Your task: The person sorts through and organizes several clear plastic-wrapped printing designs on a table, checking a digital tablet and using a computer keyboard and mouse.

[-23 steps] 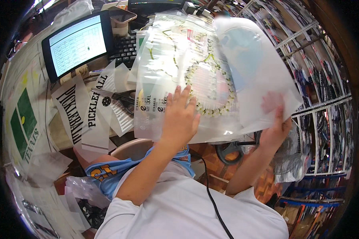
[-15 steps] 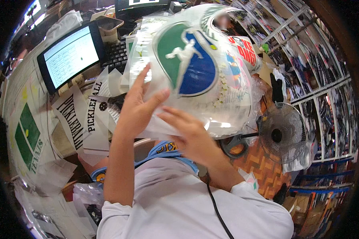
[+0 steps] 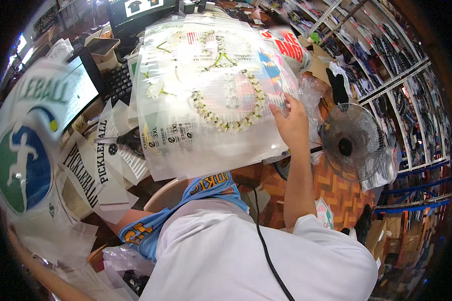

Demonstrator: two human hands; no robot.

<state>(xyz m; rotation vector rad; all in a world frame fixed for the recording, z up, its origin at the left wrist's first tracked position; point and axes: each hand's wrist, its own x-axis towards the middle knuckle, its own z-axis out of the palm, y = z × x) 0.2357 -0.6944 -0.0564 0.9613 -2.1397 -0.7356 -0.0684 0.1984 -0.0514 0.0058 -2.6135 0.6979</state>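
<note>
A clear film sheet (image 3: 15,165) with a green and blue oval and a white player figure is at the far left, smeared by motion. My left forearm comes up from the lower left corner, and my left hand (image 3: 14,240) is at the sheet's lower edge, gripping it; its fingers are mostly hidden and dim. In the middle lies a stack of printed film sheets (image 3: 186,150), its top one bearing a ring of white flowers (image 3: 231,123). My right hand (image 3: 292,123) rests at the stack's right edge, fingers apart, holding nothing.
Behind the stack are a keyboard (image 3: 119,86) and screens, one at the left (image 3: 80,85). Lettered sheets (image 3: 116,170) lie left of the stack. A black standing fan (image 3: 351,142) is on the right, before racks (image 3: 397,100) packed with sheets. A black cord crosses my shirt.
The green and blue printed sheet has gone from the stack to the far left with my left hand, baring the flower print. My right hand has moved right and its fingers have spread.
</note>
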